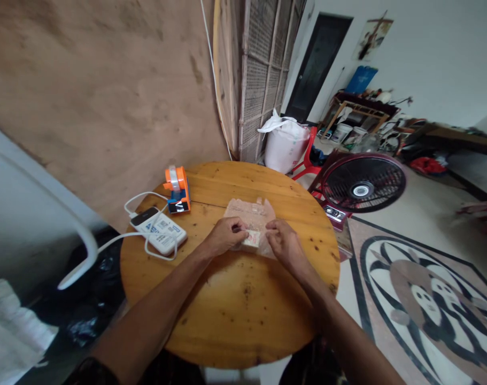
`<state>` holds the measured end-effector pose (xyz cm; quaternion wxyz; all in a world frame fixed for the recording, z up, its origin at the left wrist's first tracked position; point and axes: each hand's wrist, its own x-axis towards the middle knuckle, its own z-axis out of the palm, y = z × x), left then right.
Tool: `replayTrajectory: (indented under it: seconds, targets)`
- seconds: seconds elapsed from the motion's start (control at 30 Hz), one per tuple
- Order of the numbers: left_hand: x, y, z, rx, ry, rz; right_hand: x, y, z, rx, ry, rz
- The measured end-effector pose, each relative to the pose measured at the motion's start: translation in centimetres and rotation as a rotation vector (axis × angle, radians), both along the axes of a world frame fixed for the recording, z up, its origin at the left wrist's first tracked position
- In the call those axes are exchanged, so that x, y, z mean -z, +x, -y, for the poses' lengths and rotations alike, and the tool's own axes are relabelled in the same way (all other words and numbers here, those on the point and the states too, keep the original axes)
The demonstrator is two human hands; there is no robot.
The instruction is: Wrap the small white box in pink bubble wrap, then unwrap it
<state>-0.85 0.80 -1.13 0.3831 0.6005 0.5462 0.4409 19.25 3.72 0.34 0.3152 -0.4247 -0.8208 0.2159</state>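
A small pale box [251, 238] with red print lies on a sheet of see-through bubble wrap [243, 209] in the middle of the round wooden table. At the box's left end, my left hand [226, 236] is closed, thumb and fingers pinched on its edge. My right hand [284, 241] is to the right of the box, its thumb and fingers pinched at the wrap's right edge. Between the hands the near part of the wrap lies around the box. My fingers partly hide both ends of the wrap.
On the table's left stand a white power bank [163, 235] with a looped cable and an orange tape dispenser [178, 188]. A fan [361, 188] is beyond the table's right edge. A white sack [285, 143] and a red chair [308, 156] stand behind it.
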Motion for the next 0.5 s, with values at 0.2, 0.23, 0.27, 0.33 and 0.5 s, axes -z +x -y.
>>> replayTrajectory:
  seconds: [0.2,0.23,0.27,0.33,0.5]
  targets:
    - [0.3,0.1,0.0,0.009,0.011,0.020,-0.6,-0.8,3.2,-0.162,0.570,0.414]
    - [0.3,0.1,0.0,0.009,0.014,0.013,-0.3,-0.9,3.1,-0.190,0.600,0.431]
    - [0.4,0.1,0.0,0.012,0.014,0.008,0.1,-0.9,2.9,-0.208,0.617,0.446]
    - [0.4,0.1,0.1,0.022,0.017,0.007,0.6,-0.7,2.2,-0.238,0.617,0.473]
    - [0.6,-0.2,-0.1,0.032,0.013,0.014,0.3,-0.5,1.1,-0.299,0.557,0.450]
